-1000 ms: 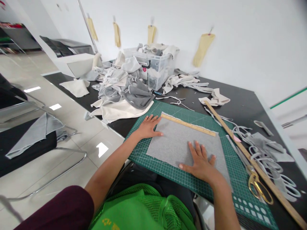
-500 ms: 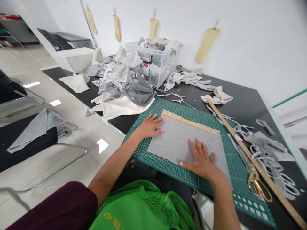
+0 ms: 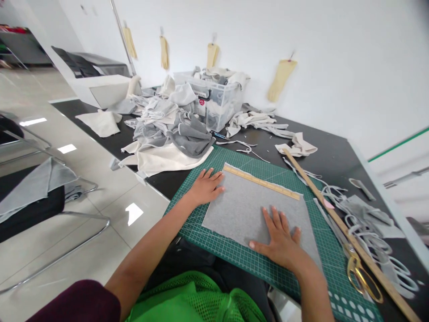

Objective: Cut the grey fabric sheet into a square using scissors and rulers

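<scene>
A piece of grey fabric [image 3: 241, 205] lies flat on the green cutting mat [image 3: 191, 230]. Along its far edge rests a short wooden ruler [image 3: 261, 181]. My left hand [image 3: 206, 185] is flat with fingers stretched, touching the fabric's left edge and the mat. Spread wide, my right hand [image 3: 281, 239] presses on the right part of the fabric, near its front edge. Neither hand grips anything. To the right, gold-handled scissors [image 3: 360, 273] lie beside a long wooden ruler [image 3: 338, 214].
A heap of grey and cream cloth [image 3: 167, 129] sits at the back left before a clear plastic box [image 3: 217, 100] full of scraps. Loose fabric strips [image 3: 365, 232] lie at the right. A blue cutter [image 3: 220, 136] rests behind the mat. A chair [image 3: 33, 197] stands at left.
The camera view has shifted, so the table scene sits slightly lower and further left. Both hands remain flat on the fabric in nearly the same places.
</scene>
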`<state>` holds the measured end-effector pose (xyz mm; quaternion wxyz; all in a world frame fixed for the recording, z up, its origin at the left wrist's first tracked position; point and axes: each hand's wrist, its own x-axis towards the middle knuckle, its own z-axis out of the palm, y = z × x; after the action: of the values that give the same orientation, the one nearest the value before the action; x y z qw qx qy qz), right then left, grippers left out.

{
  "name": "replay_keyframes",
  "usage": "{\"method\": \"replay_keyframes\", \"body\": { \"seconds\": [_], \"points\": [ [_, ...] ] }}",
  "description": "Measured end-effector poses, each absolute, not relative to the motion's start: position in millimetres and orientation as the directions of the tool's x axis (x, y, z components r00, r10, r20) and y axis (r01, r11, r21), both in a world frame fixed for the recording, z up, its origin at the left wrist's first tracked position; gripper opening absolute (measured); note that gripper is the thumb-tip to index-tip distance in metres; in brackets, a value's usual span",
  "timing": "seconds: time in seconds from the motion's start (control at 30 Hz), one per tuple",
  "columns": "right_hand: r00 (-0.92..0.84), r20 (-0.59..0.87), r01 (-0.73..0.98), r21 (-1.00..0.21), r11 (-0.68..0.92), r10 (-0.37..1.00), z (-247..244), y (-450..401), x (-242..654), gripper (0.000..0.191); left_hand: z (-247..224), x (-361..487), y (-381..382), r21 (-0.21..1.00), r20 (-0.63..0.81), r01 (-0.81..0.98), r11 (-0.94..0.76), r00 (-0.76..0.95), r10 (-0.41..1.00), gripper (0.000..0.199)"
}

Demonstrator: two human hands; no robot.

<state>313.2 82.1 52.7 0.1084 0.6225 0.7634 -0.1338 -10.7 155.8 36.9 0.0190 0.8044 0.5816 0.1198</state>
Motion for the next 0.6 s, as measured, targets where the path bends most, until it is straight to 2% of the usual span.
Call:
{"method": "replay_keyframes", "body": {
  "seconds": [0.6],
  "points": [
    [-0.163, -0.358, 0.986, -0.079, 0.144, 0.919, 60.6, 80.6, 307.6, 0.117, 37.7, -5.2, 154.9, 0.156, 0.193, 0.939, -0.305, 0.274, 0.942, 0.058]
  ]
}}
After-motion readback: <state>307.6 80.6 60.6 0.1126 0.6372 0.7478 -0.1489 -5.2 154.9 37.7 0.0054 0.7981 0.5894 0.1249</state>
